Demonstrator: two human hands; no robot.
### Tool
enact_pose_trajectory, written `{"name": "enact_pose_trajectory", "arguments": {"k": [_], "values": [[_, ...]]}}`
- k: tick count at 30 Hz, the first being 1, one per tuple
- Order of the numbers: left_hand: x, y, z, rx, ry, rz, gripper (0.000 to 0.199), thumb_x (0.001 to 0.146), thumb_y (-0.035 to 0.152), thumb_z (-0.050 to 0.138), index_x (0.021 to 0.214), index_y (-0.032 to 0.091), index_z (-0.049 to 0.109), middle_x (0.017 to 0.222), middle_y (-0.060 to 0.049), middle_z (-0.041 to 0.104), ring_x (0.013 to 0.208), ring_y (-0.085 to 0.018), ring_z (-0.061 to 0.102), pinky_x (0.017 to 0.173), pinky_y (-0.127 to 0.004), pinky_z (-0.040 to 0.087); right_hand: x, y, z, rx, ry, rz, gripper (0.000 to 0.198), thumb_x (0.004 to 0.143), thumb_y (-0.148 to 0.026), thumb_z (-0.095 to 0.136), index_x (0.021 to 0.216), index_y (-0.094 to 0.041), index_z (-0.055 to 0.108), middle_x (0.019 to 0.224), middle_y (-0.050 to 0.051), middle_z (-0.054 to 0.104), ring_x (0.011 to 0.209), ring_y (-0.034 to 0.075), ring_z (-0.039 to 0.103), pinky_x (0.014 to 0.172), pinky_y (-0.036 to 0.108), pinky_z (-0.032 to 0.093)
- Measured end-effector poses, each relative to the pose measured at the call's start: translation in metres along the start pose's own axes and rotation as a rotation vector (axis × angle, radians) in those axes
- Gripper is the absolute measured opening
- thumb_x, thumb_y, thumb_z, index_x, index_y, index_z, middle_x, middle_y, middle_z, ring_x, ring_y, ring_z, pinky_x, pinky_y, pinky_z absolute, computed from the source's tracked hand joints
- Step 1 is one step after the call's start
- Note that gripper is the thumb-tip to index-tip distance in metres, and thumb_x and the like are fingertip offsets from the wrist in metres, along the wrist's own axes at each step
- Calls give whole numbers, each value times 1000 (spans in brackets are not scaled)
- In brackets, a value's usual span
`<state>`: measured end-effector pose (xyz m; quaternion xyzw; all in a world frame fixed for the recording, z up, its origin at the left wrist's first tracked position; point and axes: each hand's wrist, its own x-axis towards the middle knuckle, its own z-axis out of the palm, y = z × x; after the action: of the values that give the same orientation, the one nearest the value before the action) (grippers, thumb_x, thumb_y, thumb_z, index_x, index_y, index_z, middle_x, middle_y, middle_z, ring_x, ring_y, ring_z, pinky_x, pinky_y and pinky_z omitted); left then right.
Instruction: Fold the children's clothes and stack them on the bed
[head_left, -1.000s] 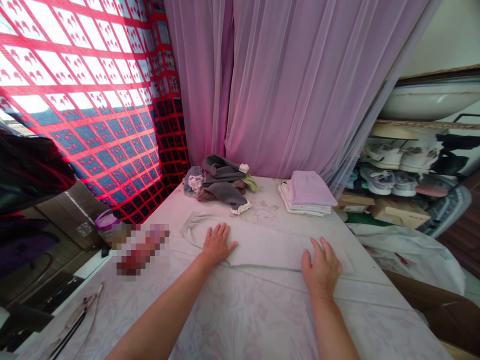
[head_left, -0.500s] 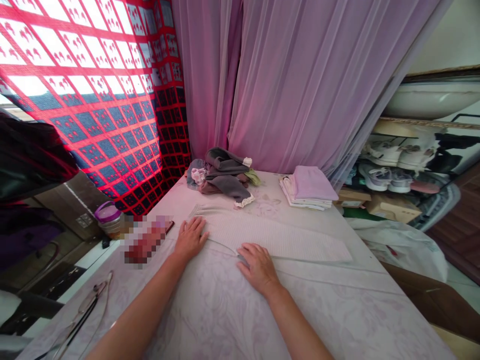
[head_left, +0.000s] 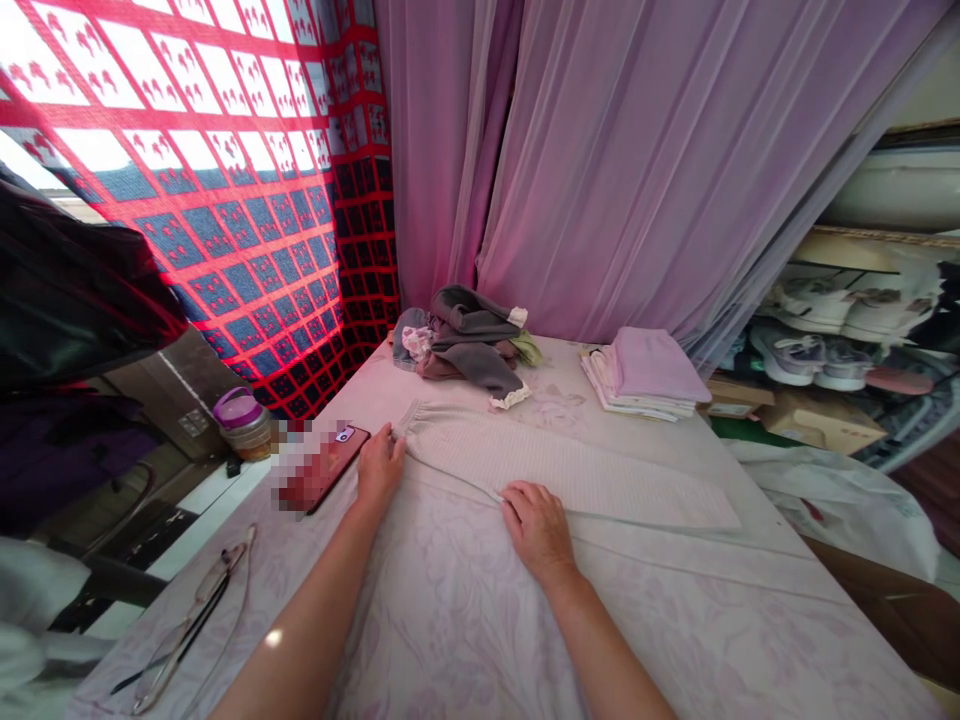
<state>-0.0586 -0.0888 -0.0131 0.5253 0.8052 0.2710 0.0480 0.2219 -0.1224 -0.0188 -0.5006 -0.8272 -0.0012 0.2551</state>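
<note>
A pair of light, ribbed trousers [head_left: 585, 465] lies folded lengthwise on the flowered cloth, its gathered waistband at the left. My left hand [head_left: 379, 468] is at the waistband's near corner, fingers closed on the edge; the fingertips are partly hidden. Bent fingers of my right hand [head_left: 538, 525] pinch the near edge of the trousers about midway along. Just left of my left hand lies a red phone [head_left: 330, 475], partly blurred out.
Behind the trousers lies a heap of dark grey clothes [head_left: 472, 345]. A folded stack with lilac cloth on top [head_left: 656, 365] sits at the back right. Glasses [head_left: 191, 610] and a cable rest at the front left. Shoes [head_left: 814, 355] stand on a rack to the right.
My left hand has gone from lying flat on the waistband to closing at its corner. My right hand's fingers have drawn together at the near edge. The view has shifted slightly left.
</note>
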Motion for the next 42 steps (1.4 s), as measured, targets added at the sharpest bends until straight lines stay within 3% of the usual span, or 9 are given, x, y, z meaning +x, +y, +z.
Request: {"name": "enact_pose_trajectory", "arguments": {"k": [5, 10, 15, 24, 28, 32, 38, 42], "values": [[16, 4, -17, 8, -125, -91, 42, 88, 44, 49, 120, 20, 61, 112, -11, 69, 107, -26, 61, 89, -37, 46, 0, 0, -2, 4, -15, -13, 24, 89, -26, 54, 110, -26, 66, 104, 5, 66, 97, 20, 55, 82, 33, 37], [34, 11, -34, -29, -283, -168, 46, 81, 54, 55, 112, 20, 64, 100, -9, 73, 90, -25, 68, 74, -30, 48, -1, 4, 2, 2, -30, -29, 24, 90, -27, 54, 109, -30, 68, 105, 4, 65, 98, 20, 55, 81, 34, 37], [39, 17, -35, -95, -374, -230, 39, 83, 45, 55, 113, 21, 58, 79, -3, 74, 60, -16, 65, 57, -24, 45, -2, 5, 4, 16, -22, -27, 24, 91, -26, 52, 109, -30, 69, 105, 5, 65, 98, 20, 55, 81, 34, 37], [57, 14, -28, -201, -426, -280, 23, 81, 33, 58, 99, 20, 55, 65, 1, 66, 48, -13, 57, 45, -20, 38, -2, 5, 5, 23, 47, -37, 20, 89, -22, 57, 102, -27, 71, 101, 4, 68, 94, 18, 56, 79, 32, 36], [62, 15, -34, -222, -399, -249, 20, 84, 35, 52, 97, 19, 55, 71, -1, 66, 53, -12, 60, 48, -20, 39, -2, 5, 5, 38, 76, -67, 20, 90, -21, 54, 101, -26, 71, 101, 4, 69, 94, 18, 57, 82, 33, 35], [53, 14, -31, -127, -328, -248, 25, 82, 37, 54, 99, 19, 56, 76, -5, 68, 65, -20, 65, 55, -26, 43, -1, 4, 6, 50, 59, -75, 21, 90, -19, 53, 100, -26, 70, 103, 4, 70, 98, 17, 58, 86, 33, 35], [37, 13, -30, 34, -216, -174, 40, 76, 38, 62, 110, 19, 55, 98, -14, 69, 96, -34, 64, 79, -42, 47, -1, 3, 4, 77, 36, -63, 20, 88, -19, 55, 98, -27, 71, 104, 3, 69, 99, 18, 58, 85, 33, 36], [31, 21, -34, 54, -118, -66, 44, 85, 35, 51, 125, 16, 50, 122, -20, 60, 109, -34, 60, 88, -47, 45, -1, 2, 3, 77, 48, -60, 21, 87, -19, 55, 97, -27, 71, 104, 3, 69, 98, 18, 58, 86, 34, 37]]}}
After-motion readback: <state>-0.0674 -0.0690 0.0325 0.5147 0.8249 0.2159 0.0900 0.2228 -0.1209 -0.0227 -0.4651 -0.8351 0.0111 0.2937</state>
